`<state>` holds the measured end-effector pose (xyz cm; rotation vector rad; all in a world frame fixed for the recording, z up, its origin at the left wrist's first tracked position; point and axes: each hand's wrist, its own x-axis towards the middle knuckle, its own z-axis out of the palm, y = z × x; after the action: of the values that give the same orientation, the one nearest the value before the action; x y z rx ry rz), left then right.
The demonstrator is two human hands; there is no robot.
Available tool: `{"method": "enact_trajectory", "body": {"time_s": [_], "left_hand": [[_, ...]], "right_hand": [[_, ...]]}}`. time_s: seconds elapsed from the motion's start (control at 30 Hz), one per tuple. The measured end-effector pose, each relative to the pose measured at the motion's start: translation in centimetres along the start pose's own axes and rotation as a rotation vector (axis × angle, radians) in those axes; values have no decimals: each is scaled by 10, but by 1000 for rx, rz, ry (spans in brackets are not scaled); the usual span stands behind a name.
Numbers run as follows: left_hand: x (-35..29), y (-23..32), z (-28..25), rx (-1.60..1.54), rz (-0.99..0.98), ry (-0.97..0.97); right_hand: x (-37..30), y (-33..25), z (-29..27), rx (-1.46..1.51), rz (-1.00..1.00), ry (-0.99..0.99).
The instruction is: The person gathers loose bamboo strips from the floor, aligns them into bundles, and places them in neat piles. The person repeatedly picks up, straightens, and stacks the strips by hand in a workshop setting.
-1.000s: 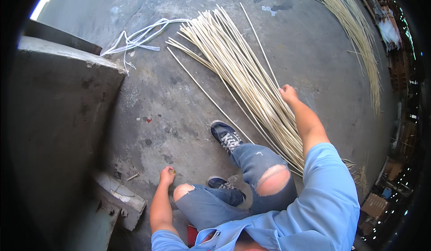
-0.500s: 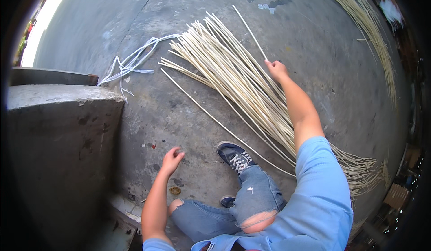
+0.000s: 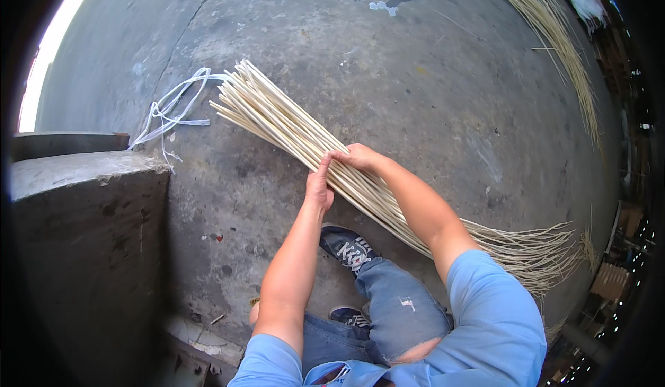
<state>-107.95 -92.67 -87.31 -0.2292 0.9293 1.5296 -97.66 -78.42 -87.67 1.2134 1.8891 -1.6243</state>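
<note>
A long bundle of pale cane sticks (image 3: 284, 117) lies slantwise across the concrete floor, gathered tightly at its middle. My left hand (image 3: 321, 185) grips its near-left side, thumb laid over the top. From the far-right side my right hand (image 3: 360, 158) clasps the same sticks, its thumb meeting the left one. Fingers beneath the bundle are hidden. White plastic strands (image 3: 170, 113) trail on the floor from the bundle's far-left end. At the other end, to the right, the sticks fan out into thin, wavy tips (image 3: 526, 252).
A concrete block (image 3: 90, 214) stands close at the left. Another heap of cane (image 3: 554, 33) lies at the far right. My shoe (image 3: 346, 248) is planted just nearer than the bundle. Along the right edge is stacked clutter with a brown box-like thing (image 3: 609, 283).
My right hand brought a single stick down to the bundle, and my left hand rose from beside my knee to it. The spread sticks, one stray included, are now squeezed together.
</note>
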Motion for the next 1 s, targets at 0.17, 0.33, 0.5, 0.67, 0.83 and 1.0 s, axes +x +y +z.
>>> {"method": "enact_trajectory", "body": {"time_s": [0.17,0.33,0.5,0.67,0.83,1.0], "left_hand": [[-59,-61,18,68,-110,0],[-124,-133,37,-6,-208,41],[-165,-131,12,-18,-171,103],[-188,-97,-30,222,-131,156],[-151,-71,-32,323,-165,190],[-117,-35,-66,-50,7,8]], "right_hand": [[-85,48,4,119,-51,-64],[-178,109,15,161,-6,-44],[-194,98,41,134,-91,-124],[-188,78,87,134,-65,-158],[-183,99,52,26,-34,-174],[-145,92,77,-13,-113,-85]]}}
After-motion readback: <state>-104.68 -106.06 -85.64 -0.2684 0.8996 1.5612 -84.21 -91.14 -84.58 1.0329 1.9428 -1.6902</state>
